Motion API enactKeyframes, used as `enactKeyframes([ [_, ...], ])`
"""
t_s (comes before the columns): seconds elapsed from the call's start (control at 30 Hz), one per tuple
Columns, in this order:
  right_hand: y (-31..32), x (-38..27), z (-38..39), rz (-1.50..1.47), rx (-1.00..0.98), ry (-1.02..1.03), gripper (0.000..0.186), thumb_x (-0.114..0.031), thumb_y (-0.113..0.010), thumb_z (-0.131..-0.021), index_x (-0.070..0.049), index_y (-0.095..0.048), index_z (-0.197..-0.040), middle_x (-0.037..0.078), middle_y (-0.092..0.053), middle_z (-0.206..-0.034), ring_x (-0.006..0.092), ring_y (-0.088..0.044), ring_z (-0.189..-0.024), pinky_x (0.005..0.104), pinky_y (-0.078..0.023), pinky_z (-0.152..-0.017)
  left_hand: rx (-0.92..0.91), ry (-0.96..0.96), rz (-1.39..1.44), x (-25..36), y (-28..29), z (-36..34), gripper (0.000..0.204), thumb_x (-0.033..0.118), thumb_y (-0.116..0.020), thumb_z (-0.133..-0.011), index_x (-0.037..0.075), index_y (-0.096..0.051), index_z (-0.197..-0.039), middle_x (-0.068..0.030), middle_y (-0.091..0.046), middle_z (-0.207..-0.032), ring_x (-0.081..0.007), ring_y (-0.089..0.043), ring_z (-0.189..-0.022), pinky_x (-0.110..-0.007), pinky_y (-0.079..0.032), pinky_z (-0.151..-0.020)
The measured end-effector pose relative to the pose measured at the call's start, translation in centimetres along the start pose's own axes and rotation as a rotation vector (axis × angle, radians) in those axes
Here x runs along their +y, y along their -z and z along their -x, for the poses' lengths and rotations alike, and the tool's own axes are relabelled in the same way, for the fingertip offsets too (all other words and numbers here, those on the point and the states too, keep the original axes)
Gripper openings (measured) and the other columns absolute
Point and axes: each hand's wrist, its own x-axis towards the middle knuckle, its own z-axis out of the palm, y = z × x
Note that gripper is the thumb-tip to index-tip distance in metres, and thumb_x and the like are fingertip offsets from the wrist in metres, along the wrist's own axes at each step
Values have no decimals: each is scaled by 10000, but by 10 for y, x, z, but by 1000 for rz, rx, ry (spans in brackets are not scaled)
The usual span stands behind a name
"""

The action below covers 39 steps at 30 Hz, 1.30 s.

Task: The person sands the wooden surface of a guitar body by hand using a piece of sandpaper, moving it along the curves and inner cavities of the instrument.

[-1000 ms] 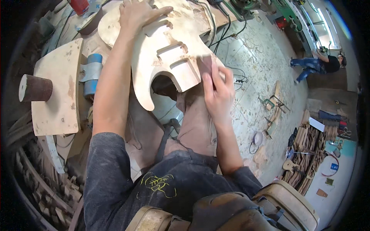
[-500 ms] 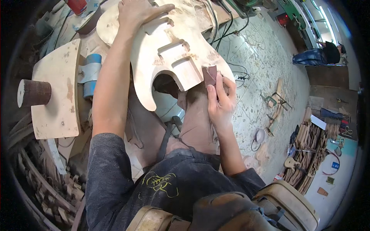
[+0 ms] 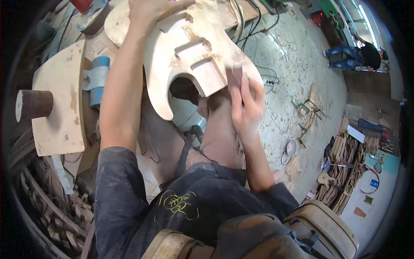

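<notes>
Seemingly sanding guitar body (image 3: 213, 34), upper centre; gripping brown block (image 3: 233, 77) in right hand (image 3: 249, 102), steadying with spread left hand (image 3: 150, 8); probably needing even strokes next.

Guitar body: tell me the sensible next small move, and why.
Perhaps stroke the brown block across the guitar body, just right of the nearest recess: the right hand grips it there, and the left hand rests on the body's far part.

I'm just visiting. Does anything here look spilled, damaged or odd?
Nothing is clearly spilled. The floor on the right is heavily blotched, as if worn or littered; I can't tell which. The pale wooden guitar body has brownish patches around its cut-outs, which stand out against its otherwise even surface.
</notes>
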Motion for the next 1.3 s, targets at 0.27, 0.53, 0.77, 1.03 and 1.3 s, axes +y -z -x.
enactKeyframes([
  [0.27,6,9,-11,-93,-24,-131,430,-57,-750,-910,-8,-678,-1331,157,-640,-1107,273,-674,-850,359,-563,-727,40,-11,-3,1,3,-2,883,572,-822,-699,23,-584,-1348,-250,-635,-1321,-401,-604,-1230,-492,-487,-1049],
  [0.53,22,14,-28,-164,57,-260,415,-67,-740,-924,2,-685,-1330,138,-636,-1139,235,-646,-954,349,-548,-822,3,109,-10,-3,-9,-26,807,528,-795,-736,30,-600,-1341,-240,-704,-1187,-379,-669,-1122,-478,-525,-987],
  [0.77,-9,17,-39,-118,58,-15,424,-97,-780,-896,13,-691,-1295,150,-647,-1100,271,-689,-910,371,-560,-762,-65,99,77,12,-21,-35,501,479,-744,-761,45,-733,-1013,-212,-726,-1124,-371,-691,-1025,-461,-547,-895],
  [1.03,-15,15,-38,9,74,-13,403,-89,-744,-913,-8,-689,-1304,177,-652,-1133,321,-694,-917,395,-570,-774,165,-92,-86,3,-35,-35,635,511,-736,-780,-27,-717,-1115,-267,-687,-1195,-402,-631,-1175,-473,-489,-1037],
  [1.3,-8,13,-56,79,60,-14,408,-76,-754,-902,4,-690,-1297,192,-651,-1111,341,-685,-926,400,-565,-771,67,-70,-87,6,-21,-33,646,524,-753,-764,-15,-714,-1117,-275,-689,-1184,-391,-643,-1165,-454,-507,-1010],
])
